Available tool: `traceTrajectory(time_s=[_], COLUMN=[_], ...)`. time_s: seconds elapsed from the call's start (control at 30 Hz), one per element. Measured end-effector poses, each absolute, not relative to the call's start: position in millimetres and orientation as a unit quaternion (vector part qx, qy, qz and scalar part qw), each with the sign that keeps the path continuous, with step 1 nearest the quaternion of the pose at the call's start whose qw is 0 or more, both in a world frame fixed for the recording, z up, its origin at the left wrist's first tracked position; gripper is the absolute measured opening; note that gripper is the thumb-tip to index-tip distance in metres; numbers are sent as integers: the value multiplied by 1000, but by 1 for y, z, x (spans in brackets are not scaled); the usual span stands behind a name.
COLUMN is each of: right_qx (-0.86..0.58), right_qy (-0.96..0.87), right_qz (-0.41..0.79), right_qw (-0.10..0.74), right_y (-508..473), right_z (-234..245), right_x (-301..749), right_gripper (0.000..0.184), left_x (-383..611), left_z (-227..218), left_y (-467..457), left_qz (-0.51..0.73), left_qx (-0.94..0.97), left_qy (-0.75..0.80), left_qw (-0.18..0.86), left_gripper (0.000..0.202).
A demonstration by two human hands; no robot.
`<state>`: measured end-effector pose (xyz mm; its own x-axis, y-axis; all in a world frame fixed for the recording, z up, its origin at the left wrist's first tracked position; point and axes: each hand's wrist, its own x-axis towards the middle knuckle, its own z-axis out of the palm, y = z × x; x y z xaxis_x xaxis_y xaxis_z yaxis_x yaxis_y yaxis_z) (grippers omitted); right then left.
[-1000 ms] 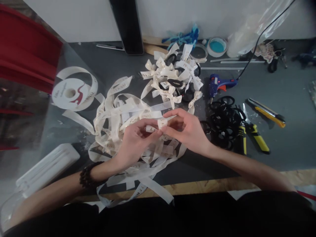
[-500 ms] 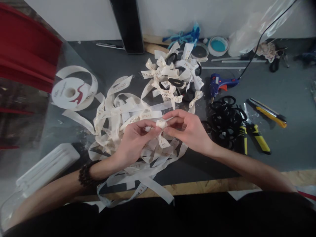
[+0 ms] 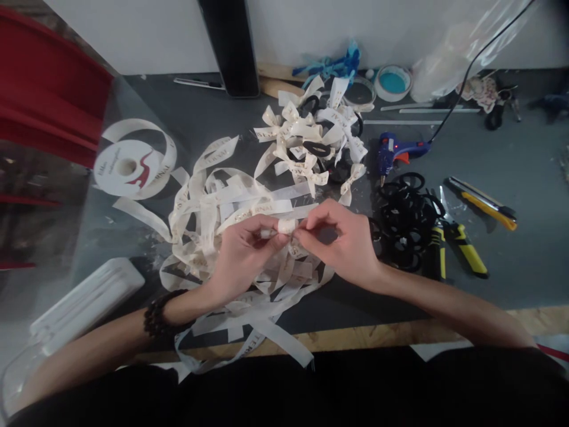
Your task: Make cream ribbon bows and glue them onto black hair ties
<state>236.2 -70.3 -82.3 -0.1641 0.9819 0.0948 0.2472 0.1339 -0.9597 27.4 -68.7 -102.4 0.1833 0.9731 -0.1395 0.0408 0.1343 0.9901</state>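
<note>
My left hand (image 3: 242, 252) and my right hand (image 3: 344, 240) meet at the middle of the table, both pinching a small cream ribbon piece (image 3: 287, 226) that is wrapped into a tight loop. Under them lies a tangle of cream printed ribbon strips (image 3: 213, 204). Behind that sits a pile of finished ribbon bows (image 3: 306, 139) on black hair ties. A dark bead bracelet is on my left wrist.
A ribbon spool (image 3: 128, 166) lies at the left. A blue glue gun (image 3: 393, 151), a heap of black hair ties (image 3: 404, 216), yellow-handled scissors (image 3: 457, 240) and a yellow cutter (image 3: 482, 201) lie at the right. A white box (image 3: 84, 305) sits near left, a red crate (image 3: 48, 89) behind.
My right fingers have curled in from spread to a tight pinch, and the ribbon piece is now wound into a closer loop between both hands.
</note>
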Motion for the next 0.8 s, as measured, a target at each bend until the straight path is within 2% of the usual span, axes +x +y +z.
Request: traceTrajectory(time_s=[0.07, 0.13, 0.4, 0.6, 0.8], right_qx=[-484, -483, -496, -495, -513], right_qy=[-676, -691, -665, -593, -552], right_qz=[370, 350, 394, 482, 508], right_qw=[415, 409, 395, 413, 416], right_y=[-73, -74, -72, -70, -68], right_z=[-80, -78, -77, -84, -86], right_x=[235, 234, 235, 236, 236], right_gripper=[3, 6, 5, 14, 18], left_x=[28, 28, 31, 33, 32], left_z=[-103, -104, -107, -103, -100], left_y=[-69, -69, -69, -66, -66], left_qz=[412, 409, 427, 418, 383], left_qx=[515, 516, 456, 380, 370], left_qy=[477, 469, 460, 442, 430], left_qw=[581, 589, 631, 697, 729], left_gripper=[14, 12, 13, 10, 11])
